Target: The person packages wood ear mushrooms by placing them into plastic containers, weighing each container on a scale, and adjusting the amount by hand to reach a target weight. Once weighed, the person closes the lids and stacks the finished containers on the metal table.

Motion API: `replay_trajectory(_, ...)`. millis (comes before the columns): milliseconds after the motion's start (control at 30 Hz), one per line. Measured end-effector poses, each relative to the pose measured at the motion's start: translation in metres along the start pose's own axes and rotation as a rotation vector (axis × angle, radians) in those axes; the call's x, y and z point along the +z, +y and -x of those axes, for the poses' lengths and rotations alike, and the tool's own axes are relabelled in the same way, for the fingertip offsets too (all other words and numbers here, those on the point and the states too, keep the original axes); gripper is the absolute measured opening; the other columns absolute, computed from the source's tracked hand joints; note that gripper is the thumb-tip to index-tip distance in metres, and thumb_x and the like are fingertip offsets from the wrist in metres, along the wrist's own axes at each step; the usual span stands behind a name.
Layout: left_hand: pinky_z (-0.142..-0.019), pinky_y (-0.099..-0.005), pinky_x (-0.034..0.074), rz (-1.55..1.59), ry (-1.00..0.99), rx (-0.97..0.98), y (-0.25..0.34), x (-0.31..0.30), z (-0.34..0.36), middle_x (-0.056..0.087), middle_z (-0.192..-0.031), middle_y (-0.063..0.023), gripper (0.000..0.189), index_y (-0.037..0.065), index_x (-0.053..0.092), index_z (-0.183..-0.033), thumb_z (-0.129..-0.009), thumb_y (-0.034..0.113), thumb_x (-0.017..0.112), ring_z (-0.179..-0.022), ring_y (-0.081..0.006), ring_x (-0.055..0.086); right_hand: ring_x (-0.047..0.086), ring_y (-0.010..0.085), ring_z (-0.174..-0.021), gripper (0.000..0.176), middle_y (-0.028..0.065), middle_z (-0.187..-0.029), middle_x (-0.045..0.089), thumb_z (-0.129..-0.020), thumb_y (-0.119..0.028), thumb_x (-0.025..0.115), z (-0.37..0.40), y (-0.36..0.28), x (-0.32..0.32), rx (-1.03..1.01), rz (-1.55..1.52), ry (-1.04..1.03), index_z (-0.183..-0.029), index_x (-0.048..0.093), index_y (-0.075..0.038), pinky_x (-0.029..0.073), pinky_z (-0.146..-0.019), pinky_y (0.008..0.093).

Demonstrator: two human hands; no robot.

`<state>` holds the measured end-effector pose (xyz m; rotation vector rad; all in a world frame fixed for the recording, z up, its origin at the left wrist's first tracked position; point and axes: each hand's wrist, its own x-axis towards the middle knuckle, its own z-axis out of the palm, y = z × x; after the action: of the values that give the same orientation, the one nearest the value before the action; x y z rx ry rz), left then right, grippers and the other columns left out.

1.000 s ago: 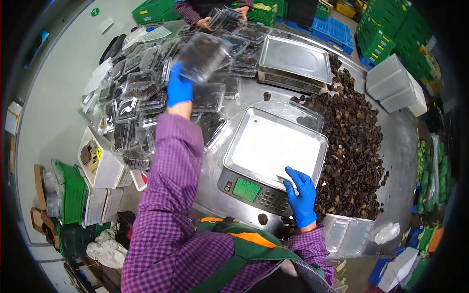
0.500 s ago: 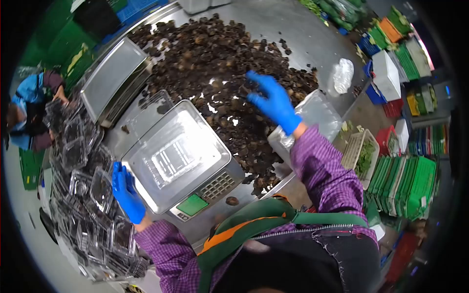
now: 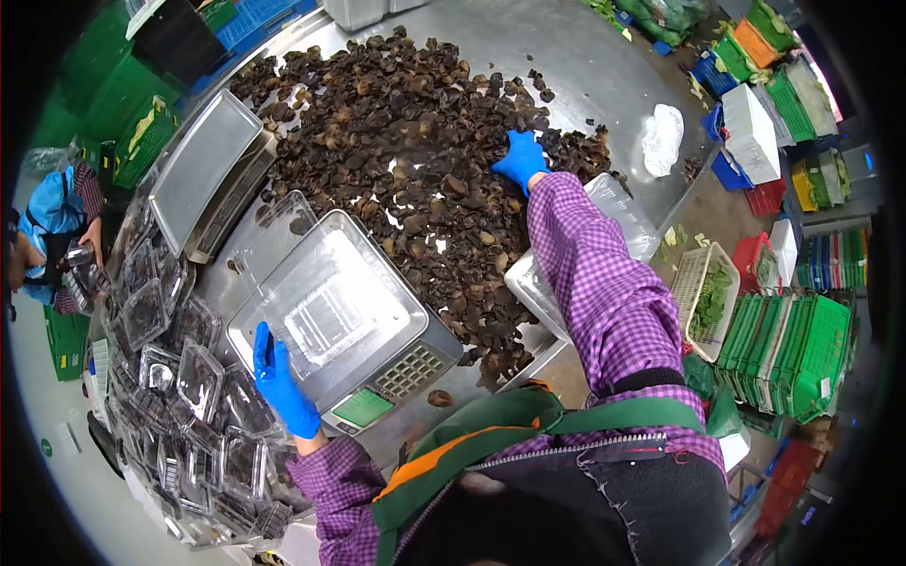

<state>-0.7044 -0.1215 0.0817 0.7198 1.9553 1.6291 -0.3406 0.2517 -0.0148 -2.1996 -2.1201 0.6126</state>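
My right hand (image 3: pixel 520 158), in a blue glove, reaches far out and presses down into the big heap of dark dried mushrooms (image 3: pixel 406 141) on the steel table, fingers curled in the pile. My left hand (image 3: pixel 280 380), also gloved blue, rests at the near-left edge of the scale's steel pan (image 3: pixel 377 311), touching a clear empty plastic clamshell box (image 3: pixel 311 316) that lies open on the pan. The scale's green display (image 3: pixel 363 407) faces me.
A second scale (image 3: pixel 203 170) stands at the far left. Several filled clear boxes (image 3: pixel 189 406) are stacked at the left. A stack of empty trays (image 3: pixel 538 288) lies under my right arm. Another person (image 3: pixel 57 231) works at the far left. Green crates (image 3: pixel 783 349) stand on the right.
My right hand has gone further out and down into the mushroom heap. My left hand has slid from the box stack to the scale's edge.
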Motion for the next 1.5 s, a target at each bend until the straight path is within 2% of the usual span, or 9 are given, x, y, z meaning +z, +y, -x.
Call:
replay_trajectory(100, -0.111, -0.0343, 0.028, -0.016, -0.016, 0.040, 0.001, 0.006, 0.007, 0.043, -0.144, -0.0111, 0.052, -0.001, 0.043, -0.138, -0.088, 0.000, 0.057, -0.132, -0.0208, 0.040, 0.065, 0.0323, -0.096, 0.058, 0.0208, -0.110, 0.065, -0.064, -0.026, 0.076, -0.014, 0.018, 0.011, -0.112, -0.223, 0.047, -0.116, 0.063, -0.003, 0.051, -0.091, 0.0393)
replay_trajectory(467, -0.113, -0.0345, 0.026, 0.097, -0.035, 0.110, -0.025, 0.013, 0.023, 0.037, -0.149, -0.0123, 0.057, 0.001, 0.036, -0.144, -0.088, -0.006, 0.049, -0.136, -0.0236, 0.036, 0.062, 0.0187, -0.096, 0.071, 0.0122, -0.113, 0.065, -0.072, -0.015, 0.073, 0.073, -0.029, -0.072, -0.262, -1.045, -0.330, -0.135, 0.046, 0.004, 0.051, -0.085, 0.0306)
replay_trajectory(733, -0.115, -0.0344, 0.022, 0.132, -0.050, 0.151, -0.001, 0.033, 0.035, 0.038, -0.148, -0.0130, 0.063, -0.001, 0.036, -0.143, -0.082, -0.015, 0.040, -0.137, -0.0217, 0.035, 0.066, 0.0221, -0.085, 0.046, 0.0100, -0.097, 0.068, -0.073, -0.007, 0.070, 0.204, -0.177, -0.042, -1.026, -0.834, -0.495, -0.118, 0.058, -0.004, 0.054, -0.075, 0.0316)
replay_trajectory(867, -0.114, -0.0344, 0.024, 0.066, -0.066, 0.213, 0.004, 0.037, 0.043, 0.039, -0.147, -0.0124, 0.064, -0.001, 0.035, -0.144, -0.081, -0.016, 0.038, -0.135, -0.0210, 0.036, 0.062, 0.0368, -0.093, 0.031, 0.0116, -0.103, 0.062, -0.075, -0.021, 0.069, 0.246, -0.227, 0.012, -1.327, -0.252, -0.189, -0.104, 0.066, -0.013, 0.053, -0.073, 0.0469)
replay_trajectory(1000, -0.111, -0.0346, 0.028, -0.059, -0.030, 0.223, -0.015, 0.028, 0.045, 0.044, -0.143, -0.0108, 0.060, 0.000, 0.040, -0.142, -0.083, -0.012, 0.041, -0.131, -0.0221, 0.042, 0.055, 0.0398, -0.111, 0.057, 0.0203, -0.136, 0.045, -0.069, -0.027, 0.075, 0.253, -0.225, 0.032, -1.436, -0.112, -0.226, -0.122, 0.060, -0.014, 0.050, -0.088, 0.0457)
replay_trajectory(1167, -0.113, -0.0343, 0.026, -0.033, -0.065, 0.240, -0.030, 0.025, 0.045, 0.044, -0.144, -0.0116, 0.058, 0.000, 0.042, -0.140, -0.084, -0.012, 0.040, -0.133, -0.0222, 0.041, 0.051, 0.0381, -0.119, 0.061, 0.0188, -0.146, 0.038, -0.077, -0.018, 0.071, 0.229, -0.196, -0.001, -1.375, -0.413, -0.431, -0.134, 0.052, -0.016, 0.045, -0.099, 0.0439)
replay_trajectory(1333, -0.112, -0.0343, 0.027, -0.054, -0.037, 0.199, -0.022, 0.024, 0.046, 0.041, -0.146, -0.0120, 0.059, 0.001, 0.040, -0.142, -0.084, -0.011, 0.045, -0.133, -0.0214, 0.040, 0.050, 0.0329, -0.124, 0.050, 0.0158, -0.138, 0.048, -0.084, -0.021, 0.068, 0.171, -0.124, -0.036, -0.825, -0.745, -0.331, -0.131, 0.054, -0.011, 0.043, -0.103, 0.0406)
replay_trajectory(1400, -0.112, -0.0355, 0.028, -0.085, -0.021, 0.150, -0.013, 0.024, 0.049, 0.045, -0.144, -0.0104, 0.057, 0.002, 0.043, -0.140, -0.085, -0.009, 0.050, -0.134, -0.0219, 0.041, 0.050, 0.0334, -0.124, 0.060, 0.0173, -0.134, 0.051, -0.078, -0.030, 0.074, 0.136, -0.071, -0.035, -0.711, -0.295, 0.139, -0.131, 0.053, -0.010, 0.043, -0.102, 0.0444)
replay_trajectory(1500, -0.111, -0.0360, 0.029, -0.193, -0.058, 0.207, -0.020, 0.016, 0.049, 0.051, -0.139, -0.0101, 0.052, 0.004, 0.049, -0.136, -0.085, -0.007, 0.052, -0.133, -0.0227, 0.042, 0.051, 0.0350, -0.122, 0.081, 0.0228, -0.127, 0.054, -0.063, -0.037, 0.083, 0.106, -0.016, -0.026, -0.220, 0.149, 0.131, -0.133, 0.051, -0.009, 0.044, -0.100, 0.0441)
